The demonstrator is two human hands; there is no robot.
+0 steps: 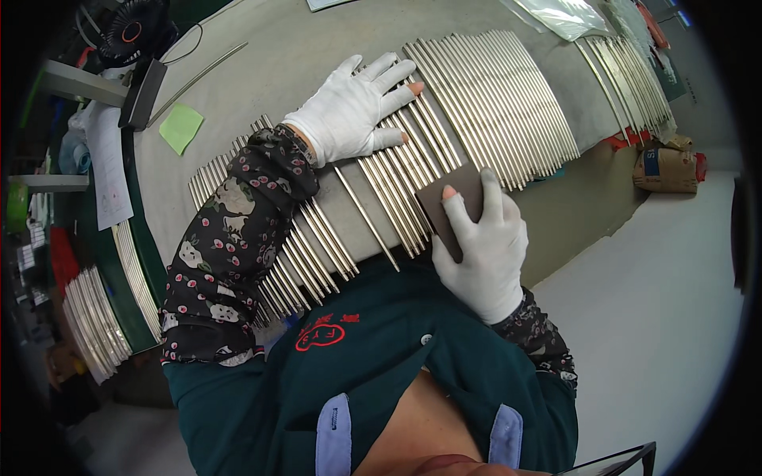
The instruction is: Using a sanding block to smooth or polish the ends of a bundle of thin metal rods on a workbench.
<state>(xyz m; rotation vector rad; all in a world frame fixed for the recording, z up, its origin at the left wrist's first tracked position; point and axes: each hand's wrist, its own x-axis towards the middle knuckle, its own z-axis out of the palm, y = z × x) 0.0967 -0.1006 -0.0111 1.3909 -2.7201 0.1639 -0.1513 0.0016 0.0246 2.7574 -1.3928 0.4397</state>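
My left hand (349, 111), in a white glove with some bare fingertips, lies spread over a group of thin silvery metal rods (393, 178). Its fingers point away and to the right. A flat grey-brown rectangular pad (452, 198), like a sanding pad, is gripped by my right hand (484, 254), also gloved. The pad rests against the near part of those rods, with thumb and fingers on it. One single rod (367, 218) lies apart, left of the group. Farther left, more rods (317, 246) pass partly under my left sleeve.
A wide, even row of rods (492, 103) lies to the right, and another bundle (631, 87) at the far right. A green paper note (181, 128), a long thin strip (198, 83) and a black fan (131, 32) are at left. A brown package (667, 168) stands right.
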